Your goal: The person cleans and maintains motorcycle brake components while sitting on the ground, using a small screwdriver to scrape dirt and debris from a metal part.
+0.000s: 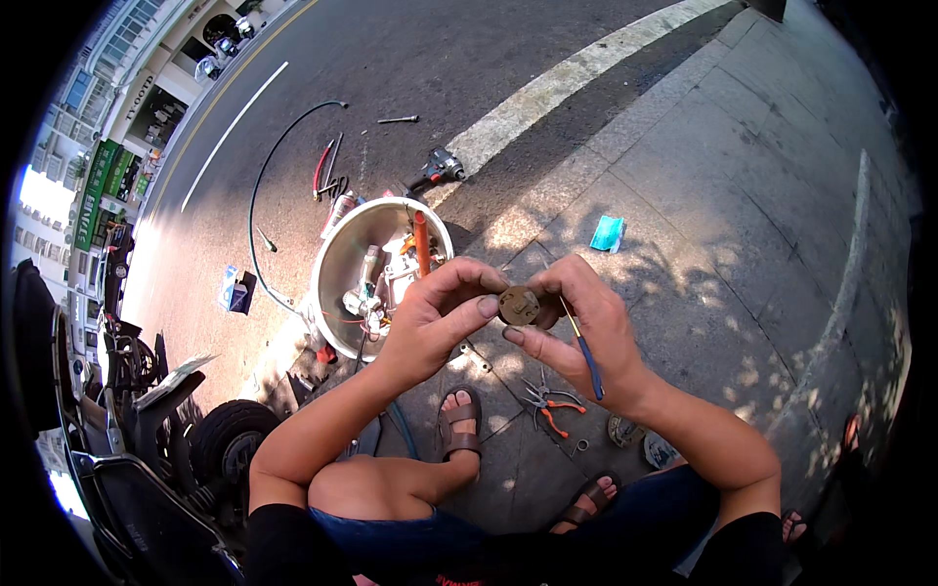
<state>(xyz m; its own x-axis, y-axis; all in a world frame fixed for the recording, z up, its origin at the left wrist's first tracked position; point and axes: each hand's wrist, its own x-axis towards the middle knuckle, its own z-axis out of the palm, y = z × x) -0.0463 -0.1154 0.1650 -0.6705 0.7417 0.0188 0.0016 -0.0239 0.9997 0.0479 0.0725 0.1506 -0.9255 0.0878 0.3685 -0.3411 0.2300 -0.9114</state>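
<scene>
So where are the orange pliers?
In the head view, the orange-handled pliers lie on the paving just below the right hand, right of centre, between the two sandalled feet and left of a small round part on the ground.

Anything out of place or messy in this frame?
Yes. Tools lie loose on the ground: pliers on the pavement near the feet, a power drill and a black hose out on the road. Both hands, left and right, pinch a small round part.

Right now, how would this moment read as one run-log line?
left hand: grips round brown part | right hand: steadies part, holds blue-handled tool | below: orange pliers on pavement
</scene>
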